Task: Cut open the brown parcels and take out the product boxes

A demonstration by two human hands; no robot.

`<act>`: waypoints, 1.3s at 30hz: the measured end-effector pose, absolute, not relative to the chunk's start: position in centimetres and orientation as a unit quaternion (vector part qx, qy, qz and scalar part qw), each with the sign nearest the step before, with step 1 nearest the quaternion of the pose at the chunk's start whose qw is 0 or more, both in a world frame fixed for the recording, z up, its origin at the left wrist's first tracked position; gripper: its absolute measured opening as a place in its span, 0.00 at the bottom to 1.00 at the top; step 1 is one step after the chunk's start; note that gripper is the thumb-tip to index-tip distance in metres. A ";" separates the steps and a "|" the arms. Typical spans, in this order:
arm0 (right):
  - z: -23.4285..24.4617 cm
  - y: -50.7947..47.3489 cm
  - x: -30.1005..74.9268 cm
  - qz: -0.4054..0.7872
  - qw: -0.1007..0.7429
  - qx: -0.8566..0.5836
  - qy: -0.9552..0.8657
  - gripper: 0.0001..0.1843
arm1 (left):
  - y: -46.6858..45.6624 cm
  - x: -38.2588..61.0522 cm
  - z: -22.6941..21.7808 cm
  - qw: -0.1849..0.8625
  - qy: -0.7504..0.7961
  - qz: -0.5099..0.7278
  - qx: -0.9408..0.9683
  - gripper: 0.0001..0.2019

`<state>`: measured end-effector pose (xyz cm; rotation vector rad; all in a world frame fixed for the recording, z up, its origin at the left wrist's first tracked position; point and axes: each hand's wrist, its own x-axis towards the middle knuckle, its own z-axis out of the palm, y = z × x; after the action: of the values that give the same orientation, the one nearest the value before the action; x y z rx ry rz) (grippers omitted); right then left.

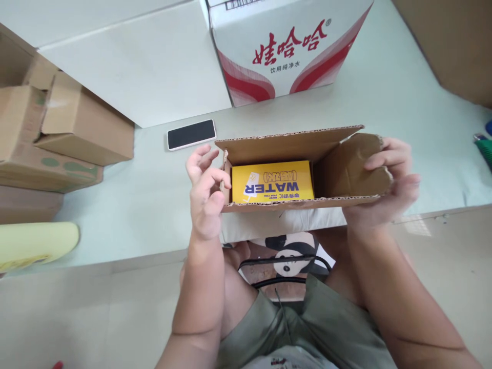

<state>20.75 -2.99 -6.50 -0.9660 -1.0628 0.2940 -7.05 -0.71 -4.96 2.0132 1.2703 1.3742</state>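
An open cardboard box (338,169) sits at the table's front edge, between my two hands. Inside it, toward the left, lies a yellow box (272,180) printed with "WATER"; the right part of the cardboard box shows bare inner walls. My left hand (207,189) grips the left end of the cardboard box, fingers curled over its edge. On the right end, my right hand (388,179) has its fingers over the side flap and its thumb side blurred.
A phone (191,135) lies behind the box on the left. A white and red water carton (284,56) stands at the back. Several brown cartons (84,123) are stacked at far left, near a pale yellow object (38,241). Another brown carton (453,46) stands at back right.
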 end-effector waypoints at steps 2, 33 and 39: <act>-6.6 -2.7 20.8 0.127 0.749 -0.432 -0.486 0.27 | -0.5 -7.4 -5.1 0.208 0.445 0.520 0.699 0.30; 7.0 -5.5 15.7 0.036 -0.202 -0.671 -0.713 0.23 | -6.6 -9.9 2.6 0.367 0.432 0.272 0.778 0.10; 6.4 -5.4 16.2 0.065 -0.188 -0.666 -0.719 0.23 | -6.4 -9.8 2.5 0.379 0.429 0.279 0.771 0.11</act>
<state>16.20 -5.40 6.37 -2.3853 -2.5777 0.2330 -9.84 -6.43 2.52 1.9696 1.0972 0.7134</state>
